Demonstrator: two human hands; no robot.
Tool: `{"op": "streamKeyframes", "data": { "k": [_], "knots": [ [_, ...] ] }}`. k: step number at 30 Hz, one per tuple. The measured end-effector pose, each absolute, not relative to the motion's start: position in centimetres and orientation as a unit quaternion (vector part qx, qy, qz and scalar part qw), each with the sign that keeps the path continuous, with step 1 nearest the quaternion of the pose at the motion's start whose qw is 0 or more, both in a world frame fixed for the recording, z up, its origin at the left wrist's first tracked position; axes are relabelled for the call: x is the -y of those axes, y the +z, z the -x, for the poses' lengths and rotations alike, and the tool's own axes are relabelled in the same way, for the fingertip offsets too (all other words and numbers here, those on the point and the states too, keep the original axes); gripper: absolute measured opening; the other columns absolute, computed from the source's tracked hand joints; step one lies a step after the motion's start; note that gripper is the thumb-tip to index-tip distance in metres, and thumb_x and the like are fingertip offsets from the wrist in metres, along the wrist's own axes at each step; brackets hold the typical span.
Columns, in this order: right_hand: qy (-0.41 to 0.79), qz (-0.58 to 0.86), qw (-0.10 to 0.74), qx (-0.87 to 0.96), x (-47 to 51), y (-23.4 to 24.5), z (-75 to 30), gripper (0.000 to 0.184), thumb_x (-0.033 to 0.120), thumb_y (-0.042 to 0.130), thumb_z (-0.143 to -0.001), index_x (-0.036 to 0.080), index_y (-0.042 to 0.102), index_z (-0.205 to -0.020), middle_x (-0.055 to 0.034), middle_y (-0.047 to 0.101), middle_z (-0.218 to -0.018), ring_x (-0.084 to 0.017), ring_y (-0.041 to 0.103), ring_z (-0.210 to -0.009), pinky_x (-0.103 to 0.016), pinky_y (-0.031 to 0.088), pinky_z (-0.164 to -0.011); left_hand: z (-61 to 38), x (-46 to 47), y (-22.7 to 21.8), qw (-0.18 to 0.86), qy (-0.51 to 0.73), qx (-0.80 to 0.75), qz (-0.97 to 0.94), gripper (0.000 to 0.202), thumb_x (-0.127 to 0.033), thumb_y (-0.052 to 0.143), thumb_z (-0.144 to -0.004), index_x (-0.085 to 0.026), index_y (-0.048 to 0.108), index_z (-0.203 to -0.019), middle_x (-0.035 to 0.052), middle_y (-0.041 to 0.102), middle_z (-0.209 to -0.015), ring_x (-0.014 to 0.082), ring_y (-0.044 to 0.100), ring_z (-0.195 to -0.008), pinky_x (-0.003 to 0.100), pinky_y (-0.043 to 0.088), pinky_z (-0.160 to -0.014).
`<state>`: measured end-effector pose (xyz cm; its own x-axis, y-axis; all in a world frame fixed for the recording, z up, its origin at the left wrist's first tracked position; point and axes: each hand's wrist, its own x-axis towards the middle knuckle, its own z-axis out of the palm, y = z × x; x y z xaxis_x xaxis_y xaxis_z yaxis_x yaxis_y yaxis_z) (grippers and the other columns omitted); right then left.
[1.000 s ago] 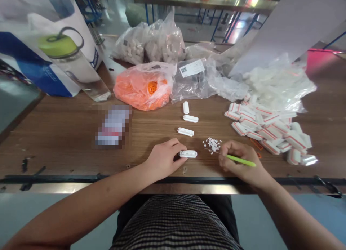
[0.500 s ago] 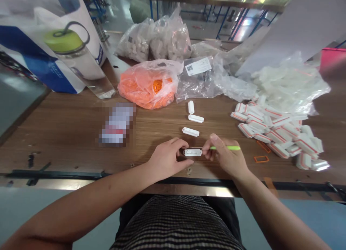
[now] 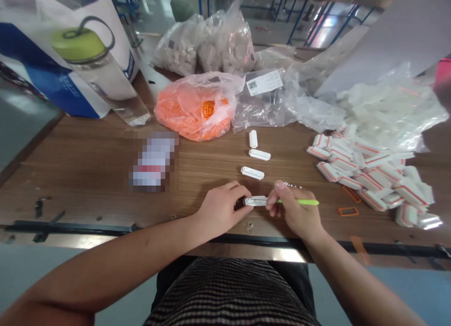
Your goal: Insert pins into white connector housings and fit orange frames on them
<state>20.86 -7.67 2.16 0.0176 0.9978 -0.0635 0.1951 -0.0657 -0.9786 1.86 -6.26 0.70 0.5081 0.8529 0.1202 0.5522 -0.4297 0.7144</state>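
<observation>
**Item:** oblong white plastic housing (image 3: 254,201), small dark marks along its upper face, low over the tabletop (image 3: 81,175); contact with the wood cannot be told.

**Hands:** left hand (image 3: 220,208) curled closed around the housing's left end. Right hand (image 3: 294,208) in a narrow pinch on a green-handled pick (image 3: 299,202), beside the housing's right end; pick tip hidden by the fingers.

**Nearby:** tiny white pieces (image 3: 292,185), just beyond the right hand, partly hidden. Three similar white housings (image 3: 252,156) lie in a loose line beyond.

**Risks:** a slip of the pick could skid across the housing or mark it. A loose left-hand hold could let the housing turn. A sweep of the right hand could scatter the tiny pieces, which would be hard to gather.
</observation>
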Motion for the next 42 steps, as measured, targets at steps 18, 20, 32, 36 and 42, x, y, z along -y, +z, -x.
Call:
{"op": "streamKeyframes", "data": {
  "k": [18, 20, 32, 36, 42],
  "knots": [
    [0.369, 0.578, 0.363, 0.631, 8.0, 2.7, -20.7, 0.049, 0.042, 0.046, -0.096, 0.018, 0.066, -0.057, -0.0007, 0.062, -0.047, -0.010, 0.058, -0.040, -0.021, 0.044, -0.043, -1.9, 6.3, 0.8, 0.322, 0.234, -0.442, -0.804, 0.009, -0.025, 0.067, -0.084, -0.020, 0.066, -0.091, -0.0025, 0.058, -0.078, 0.0111, 0.052, -0.062, 0.026, 0.044, -0.062],
    [0.332, 0.565, 0.353, 0.668, 8.1, 3.1, -20.5, 0.047, 0.038, 0.046, -0.096, 0.019, 0.066, -0.058, 0.0000, 0.062, -0.047, -0.010, 0.059, -0.043, -0.022, 0.045, -0.046, -1.9, 6.3, 0.9, 0.327, 0.230, -0.446, -0.801, 0.009, -0.024, 0.068, -0.083, -0.020, 0.066, -0.091, -0.0027, 0.059, -0.079, 0.0107, 0.051, -0.061, 0.026, 0.044, -0.062],
    [0.391, 0.573, 0.414, 0.590, 7.8, 2.4, -20.7, 0.051, 0.045, 0.048, -0.094, 0.019, 0.066, -0.054, -0.0016, 0.064, -0.048, -0.009, 0.057, -0.039, -0.020, 0.044, -0.040, -1.9, 6.3, 0.7, 0.324, 0.249, -0.442, -0.798, 0.008, -0.024, 0.066, -0.085, -0.019, 0.065, -0.091, -0.0020, 0.059, -0.082, 0.0099, 0.050, -0.060, 0.025, 0.041, -0.057],
    [0.396, 0.576, 0.393, 0.597, 7.7, 2.3, -20.6, 0.052, 0.046, 0.047, -0.094, 0.019, 0.067, -0.055, -0.0020, 0.064, -0.047, -0.009, 0.057, -0.039, -0.020, 0.044, -0.040, -1.9, 6.3, 0.7, 0.320, 0.249, -0.441, -0.800, 0.008, -0.023, 0.066, -0.085, -0.019, 0.064, -0.091, -0.0018, 0.059, -0.081, 0.0102, 0.051, -0.061, 0.025, 0.041, -0.057],
    [0.392, 0.592, 0.406, 0.576, 7.4, 2.6, -20.2, 0.051, 0.046, 0.049, -0.093, 0.019, 0.065, -0.052, -0.0015, 0.062, -0.047, -0.009, 0.055, -0.038, -0.020, 0.042, -0.038, -1.9, 6.3, 0.8, 0.317, 0.249, -0.442, -0.801, 0.007, -0.026, 0.064, -0.086, -0.020, 0.064, -0.090, -0.0023, 0.057, -0.078, 0.0106, 0.052, -0.061, 0.025, 0.042, -0.058]
  ]
}}
